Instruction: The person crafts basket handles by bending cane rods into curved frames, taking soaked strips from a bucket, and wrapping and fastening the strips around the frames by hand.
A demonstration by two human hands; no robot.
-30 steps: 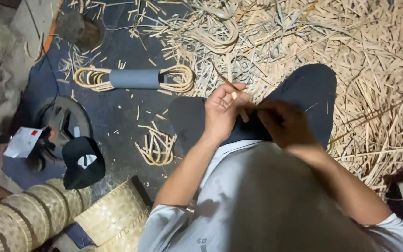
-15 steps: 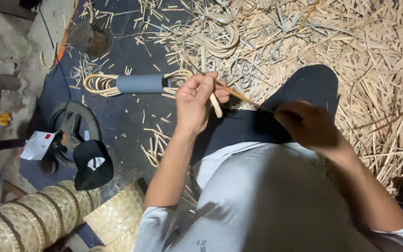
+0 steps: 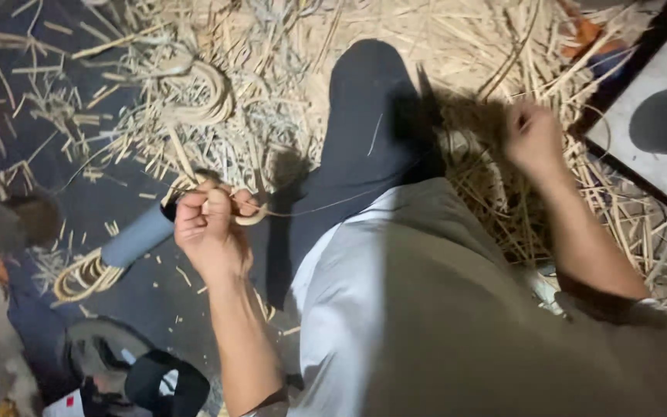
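Two hands, together over my lap half a second ago, are now well apart: my left hand (image 3: 208,230) is clenched on a short curved piece of pale cane (image 3: 247,216), my right hand (image 3: 533,137) drawn out to the side, its grip blurred beyond telling. A thin cane strand (image 3: 326,205), peeled off that piece, runs taut across my dark trouser leg (image 3: 368,131), above the floor's heap of cane shavings (image 3: 287,85).
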